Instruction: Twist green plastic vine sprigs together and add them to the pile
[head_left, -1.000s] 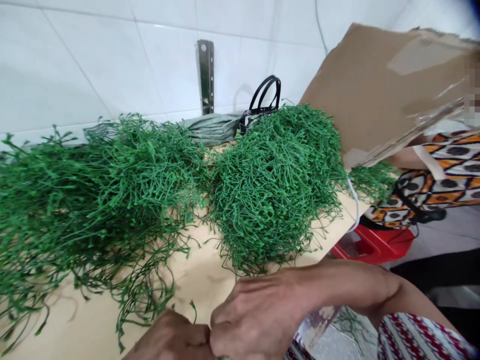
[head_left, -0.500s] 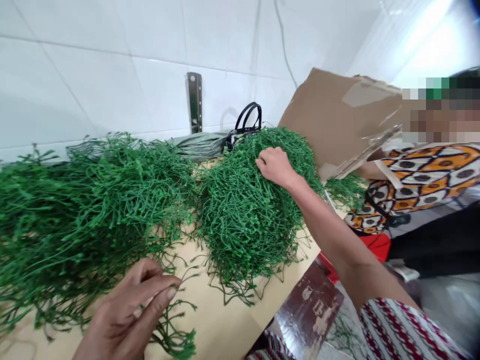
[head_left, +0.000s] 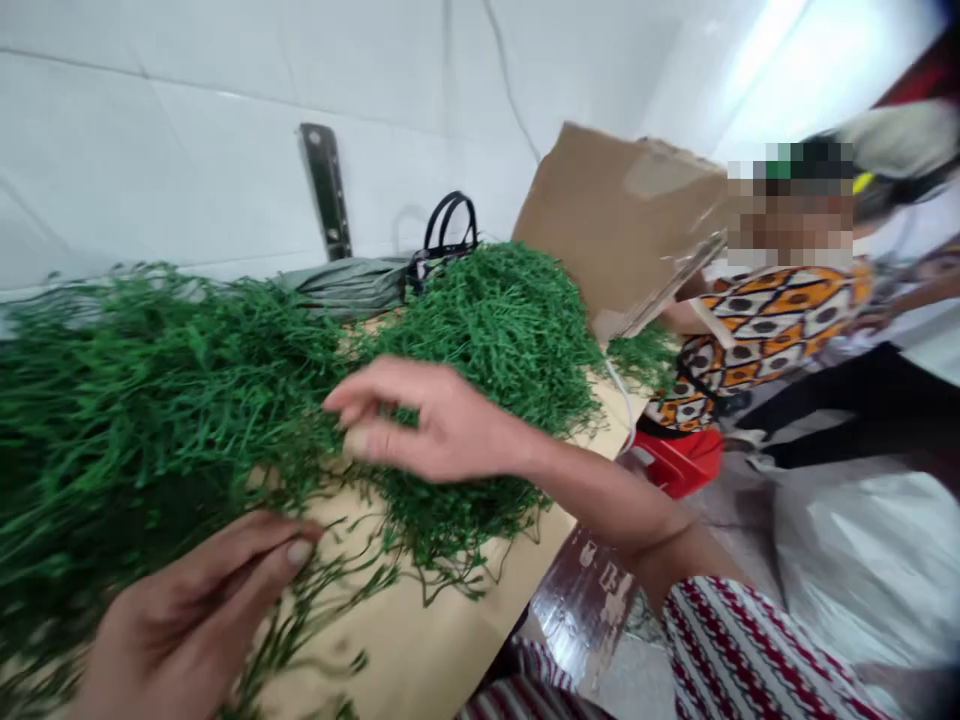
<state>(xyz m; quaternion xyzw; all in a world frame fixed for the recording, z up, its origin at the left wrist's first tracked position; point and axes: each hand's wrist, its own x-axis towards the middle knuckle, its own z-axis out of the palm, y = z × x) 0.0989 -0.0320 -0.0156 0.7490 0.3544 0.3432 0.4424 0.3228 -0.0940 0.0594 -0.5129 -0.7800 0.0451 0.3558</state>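
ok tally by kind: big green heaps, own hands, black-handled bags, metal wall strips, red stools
Left heap and middle heap, big and green: 2
Left hand and right hand: 2
Black-handled bag: 1
Metal wall strip: 1
Red stool: 1
Total: 7

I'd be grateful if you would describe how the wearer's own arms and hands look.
The left hand and right hand appear ungloved. The right forearm is bare below a loose sleeve, patterned with dark red and whitish-grey zigzag stripes. No sleeve shows on the left side.
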